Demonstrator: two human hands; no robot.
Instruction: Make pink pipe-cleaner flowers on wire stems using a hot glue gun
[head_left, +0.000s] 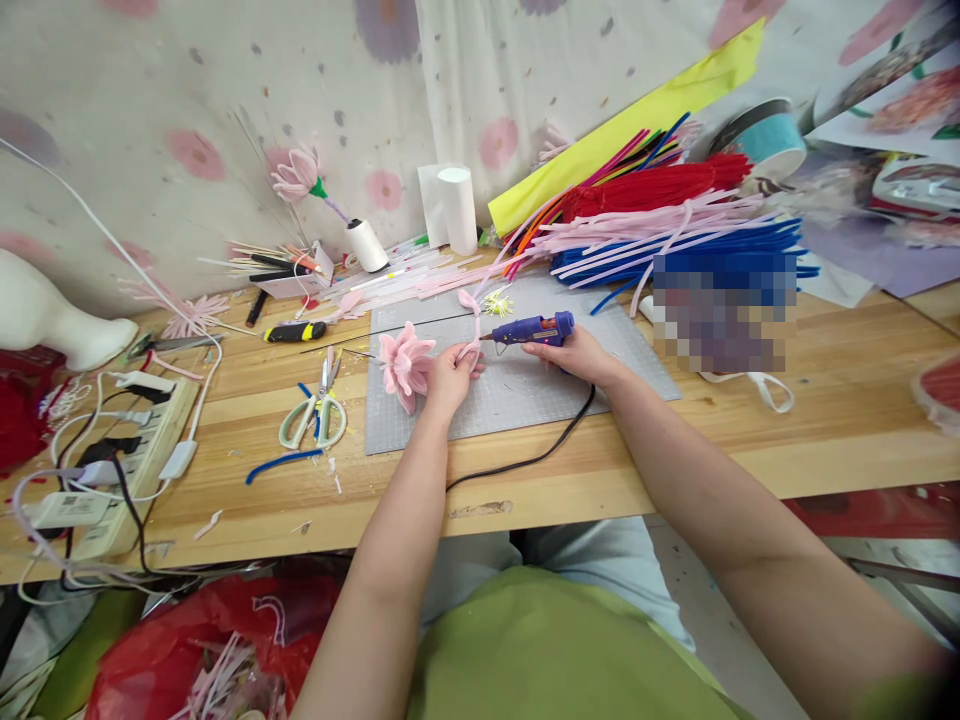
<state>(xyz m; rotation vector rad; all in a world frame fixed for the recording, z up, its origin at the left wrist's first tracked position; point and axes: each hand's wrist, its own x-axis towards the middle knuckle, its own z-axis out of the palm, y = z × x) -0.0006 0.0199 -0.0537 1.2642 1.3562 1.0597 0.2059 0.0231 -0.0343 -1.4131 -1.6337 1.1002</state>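
My left hand (449, 378) is closed in a pinch on a looped pink pipe cleaner (470, 347) above the grey cutting mat (510, 405). Wrapped round the handle of a blue glue gun (525, 329) is my right hand (583, 354). The gun's nozzle points left, close to the pipe cleaner; whether they touch I cannot tell. A fluffy pink flower (405, 362) sits just left of my left hand, and whether that hand also grips it is unclear. Behind the nozzle lies a small bunch of pale yellow pieces (498, 303).
Green-handled scissors (313, 412) and a yellow-black utility knife (295, 332) lie left of the mat. A power strip (150, 465) with tangled cables stands farther left. Bundles of blue pipe cleaners (690, 250) and red ones (652, 190) are piled behind right. The gun's black cord (525, 460) trails frontward.
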